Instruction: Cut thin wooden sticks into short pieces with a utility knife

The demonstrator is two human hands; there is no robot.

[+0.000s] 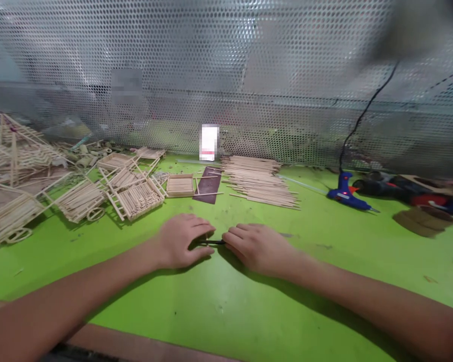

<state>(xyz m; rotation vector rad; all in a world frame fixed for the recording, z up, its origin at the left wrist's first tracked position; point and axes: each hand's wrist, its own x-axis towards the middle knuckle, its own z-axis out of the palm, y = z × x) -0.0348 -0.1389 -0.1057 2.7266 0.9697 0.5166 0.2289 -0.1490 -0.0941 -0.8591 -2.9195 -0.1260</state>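
Observation:
My left hand (183, 241) rests on the green tabletop (219, 306), its thumb and fingers apart around one end of a thin dark tool (214, 242). The fingers of my right hand (254, 249) are wrapped round the tool's other end. A tiny light piece stands near the left fingertips, too small to name. Behind my hands lies a stack of thin wooden sticks (256, 181). Small carts built of sticks (140, 198) stand to the left of the stack.
A blue glue gun (348, 193) with a black cord lies at the right, beside a brown round object (423, 220) and dark tools. A dark flat plate (210, 186) lies behind my hands. Perforated metal mesh (249, 75) closes off the back.

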